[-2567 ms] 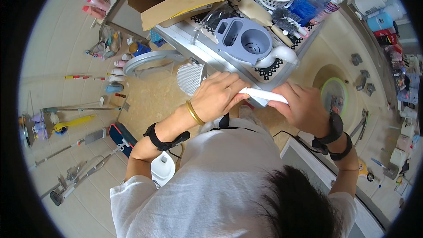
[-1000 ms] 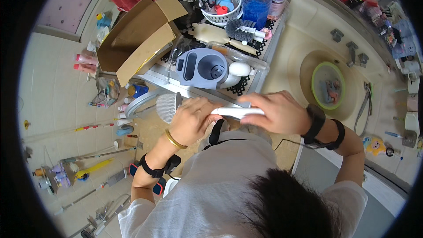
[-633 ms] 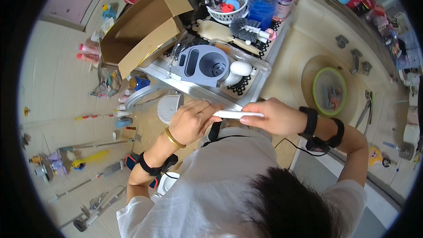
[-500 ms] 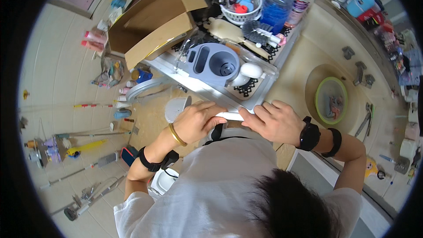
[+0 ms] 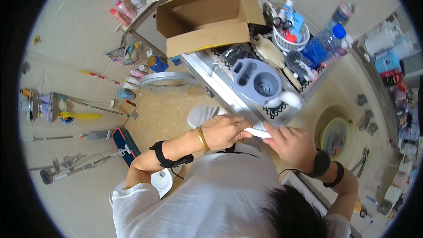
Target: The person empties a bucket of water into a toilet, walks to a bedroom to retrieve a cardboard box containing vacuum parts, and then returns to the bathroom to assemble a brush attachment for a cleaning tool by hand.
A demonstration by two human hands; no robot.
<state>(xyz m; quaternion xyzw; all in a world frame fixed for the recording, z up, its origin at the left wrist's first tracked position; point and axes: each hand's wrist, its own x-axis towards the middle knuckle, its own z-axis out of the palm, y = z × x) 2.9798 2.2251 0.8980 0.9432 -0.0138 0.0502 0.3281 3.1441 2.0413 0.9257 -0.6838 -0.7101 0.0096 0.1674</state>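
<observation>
Both hands meet over the near edge of the washing machine (image 5: 209, 75). A slim white piece (image 5: 260, 133) spans the gap between them; its exact kind I cannot make out. My left hand (image 5: 224, 132), with a gold bangle at the wrist, is closed round one end. My right hand (image 5: 291, 144) pinches the other end, thumb and fingers partly blurred. Just beyond lies a grey-blue plastic holder (image 5: 246, 89) with a round cup and slots, beside a smooth white rounded object (image 5: 288, 99). Clear plastic wrapping (image 5: 235, 53) is behind the holder.
An open cardboard box (image 5: 207, 35) stands at the back left of the machine top. Farther right are a white basket (image 5: 288, 44) of small items, a brush (image 5: 299, 64) and a bottle of blue liquid (image 5: 324, 46). A sink with a green-rimmed basin (image 5: 324, 139) is at right.
The whole view has turned, so the machine top and its things sit farther right. Both hands still hold the white piece, which now tilts down slightly toward the right.
</observation>
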